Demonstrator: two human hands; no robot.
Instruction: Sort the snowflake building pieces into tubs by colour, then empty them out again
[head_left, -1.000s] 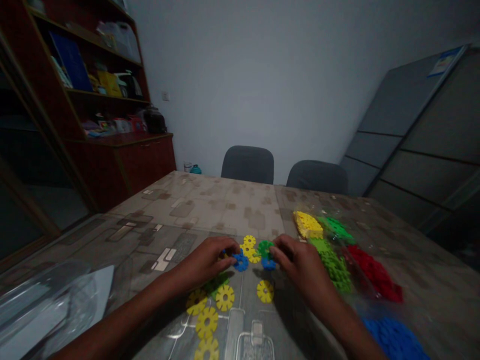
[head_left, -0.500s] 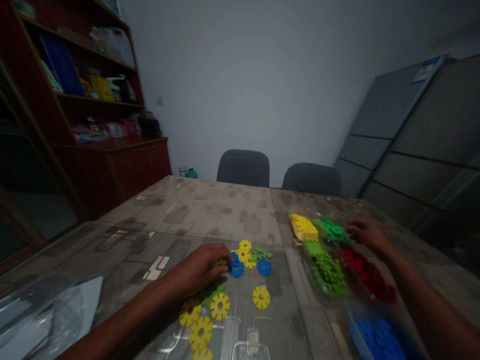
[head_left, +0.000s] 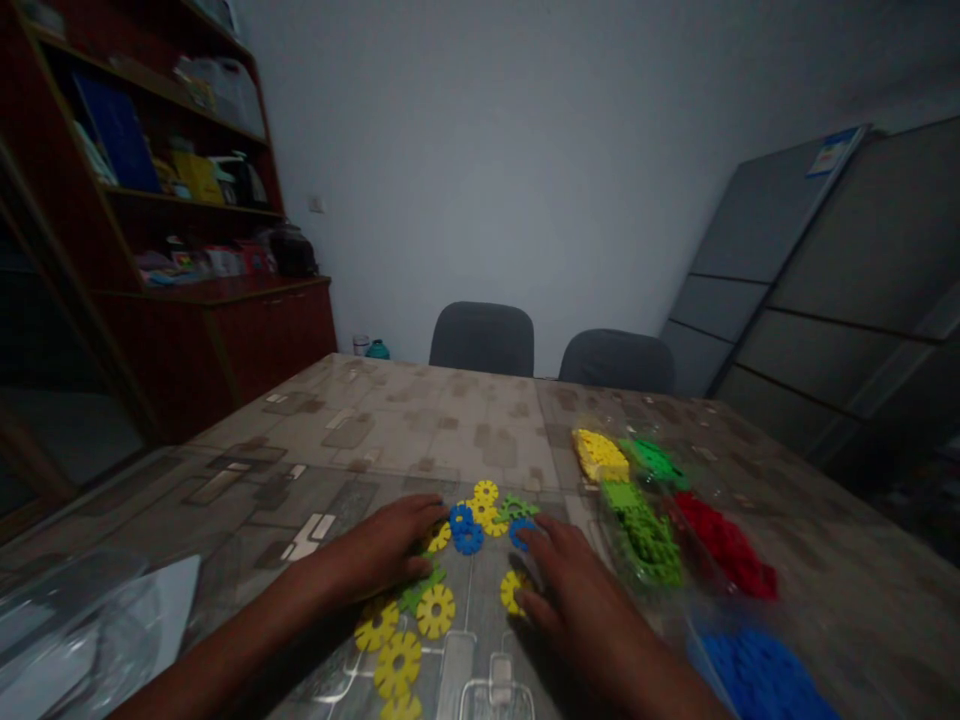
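Note:
Flat gear-shaped plastic discs lie on the patterned table (head_left: 420,420) in front of me: yellow discs (head_left: 435,611), blue discs (head_left: 466,537) and a green disc (head_left: 517,508). My left hand (head_left: 386,556) rests on the table with fingers stretched toward the joined blue and yellow discs, fingertips touching them. My right hand (head_left: 570,590) lies flat and spread over a yellow disc (head_left: 511,590), its fingertips at a blue disc (head_left: 520,530). Neither hand grips anything.
To the right sit clear packets of sorted pieces: yellow (head_left: 600,455), green (head_left: 645,525), red (head_left: 724,545) and blue (head_left: 757,675). A clear plastic bag (head_left: 82,630) lies at the near left. Two grey chairs (head_left: 480,338) stand behind the table, a wooden shelf unit (head_left: 165,230) at left.
My right hand went out to the packets on the right half a second ago and has come back, now lying flat on the discs. My left hand stayed by the blue disc.

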